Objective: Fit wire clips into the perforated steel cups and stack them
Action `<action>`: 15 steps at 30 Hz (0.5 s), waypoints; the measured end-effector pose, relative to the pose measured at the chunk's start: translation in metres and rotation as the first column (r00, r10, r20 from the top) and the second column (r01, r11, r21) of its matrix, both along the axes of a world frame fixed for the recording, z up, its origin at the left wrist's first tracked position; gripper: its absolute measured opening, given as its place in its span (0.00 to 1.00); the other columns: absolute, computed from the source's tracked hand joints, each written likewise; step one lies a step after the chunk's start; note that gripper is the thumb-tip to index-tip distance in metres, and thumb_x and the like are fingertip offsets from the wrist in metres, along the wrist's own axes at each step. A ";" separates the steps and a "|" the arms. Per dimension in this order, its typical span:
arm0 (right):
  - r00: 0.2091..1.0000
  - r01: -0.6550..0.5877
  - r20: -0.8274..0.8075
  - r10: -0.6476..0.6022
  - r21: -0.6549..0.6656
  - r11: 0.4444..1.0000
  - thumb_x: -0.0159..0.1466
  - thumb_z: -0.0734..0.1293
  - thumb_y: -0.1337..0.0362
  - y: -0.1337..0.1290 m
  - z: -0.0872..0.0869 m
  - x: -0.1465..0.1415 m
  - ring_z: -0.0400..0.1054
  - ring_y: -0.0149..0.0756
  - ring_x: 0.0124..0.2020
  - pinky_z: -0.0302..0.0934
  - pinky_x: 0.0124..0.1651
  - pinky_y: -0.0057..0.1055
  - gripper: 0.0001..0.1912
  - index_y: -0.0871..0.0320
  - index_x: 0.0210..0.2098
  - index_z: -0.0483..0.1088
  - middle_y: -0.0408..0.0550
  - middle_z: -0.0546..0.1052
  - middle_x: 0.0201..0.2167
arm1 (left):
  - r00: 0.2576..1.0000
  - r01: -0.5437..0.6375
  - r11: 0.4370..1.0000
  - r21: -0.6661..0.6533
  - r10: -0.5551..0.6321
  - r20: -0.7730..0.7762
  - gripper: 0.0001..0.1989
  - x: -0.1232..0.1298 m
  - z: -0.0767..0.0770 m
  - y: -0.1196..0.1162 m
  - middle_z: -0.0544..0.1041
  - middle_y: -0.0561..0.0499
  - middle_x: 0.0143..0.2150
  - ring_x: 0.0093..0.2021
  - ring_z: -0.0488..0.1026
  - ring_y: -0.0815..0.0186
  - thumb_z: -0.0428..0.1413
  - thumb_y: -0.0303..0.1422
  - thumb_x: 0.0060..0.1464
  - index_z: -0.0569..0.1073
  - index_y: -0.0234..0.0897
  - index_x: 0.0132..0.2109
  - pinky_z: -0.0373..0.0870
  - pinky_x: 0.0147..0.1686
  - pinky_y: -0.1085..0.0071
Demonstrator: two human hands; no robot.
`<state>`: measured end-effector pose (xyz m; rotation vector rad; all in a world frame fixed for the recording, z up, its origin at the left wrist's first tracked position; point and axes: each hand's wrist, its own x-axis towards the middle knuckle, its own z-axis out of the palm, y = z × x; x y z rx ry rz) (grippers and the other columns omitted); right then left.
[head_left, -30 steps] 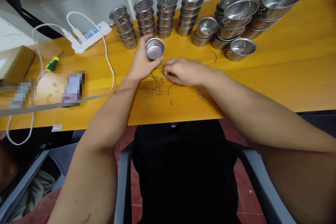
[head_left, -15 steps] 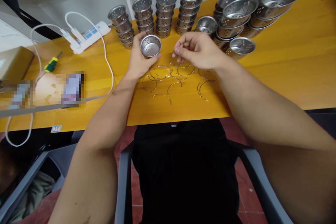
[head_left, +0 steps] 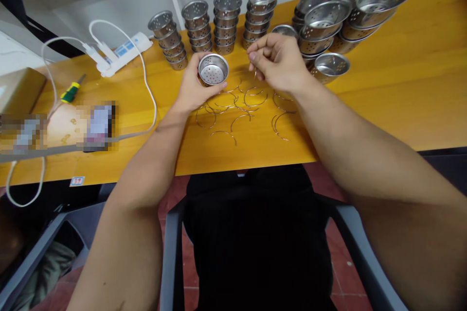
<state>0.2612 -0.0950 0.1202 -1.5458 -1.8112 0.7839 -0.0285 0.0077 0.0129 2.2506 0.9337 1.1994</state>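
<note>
My left hand (head_left: 195, 85) is wrapped round a small perforated metal cup (head_left: 213, 70), its open mouth tilted up toward me. To the right of the cup, my right hand (head_left: 275, 60) is closed in a pinch above the table. A thin bit of wire (head_left: 255, 74) shows under its fingers; most of that piece is hidden by the hand. Several thin curved wires (head_left: 233, 131) lie loose on the table below and between both hands.
Stacks of perforated cups (head_left: 225, 24) line the back, with more clustered (head_left: 324, 24) at the right. On the left are a white power strip (head_left: 124, 53) with cables, a screwdriver (head_left: 71, 91), a blurred-out phone (head_left: 99, 126) and a cardboard box (head_left: 24, 92) on the wooden table (head_left: 394, 82).
The cup in my left hand has shifted slightly right and tips more toward me. My right hand has risen a little, with a bit of wire now showing under its fingers.
</note>
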 end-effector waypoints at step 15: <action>0.993 0.023 -0.119 -0.020 0.025 0.999 0.81 0.66 0.36 0.006 -0.012 -0.004 0.82 0.49 0.55 0.72 0.53 0.46 0.39 0.53 0.80 0.67 0.61 0.87 0.67 | 0.931 0.357 0.919 -0.169 -0.365 -0.018 0.57 0.030 0.026 -0.056 0.87 0.39 0.68 0.67 0.89 0.43 0.82 0.75 0.47 0.82 0.43 0.70 0.88 0.72 0.44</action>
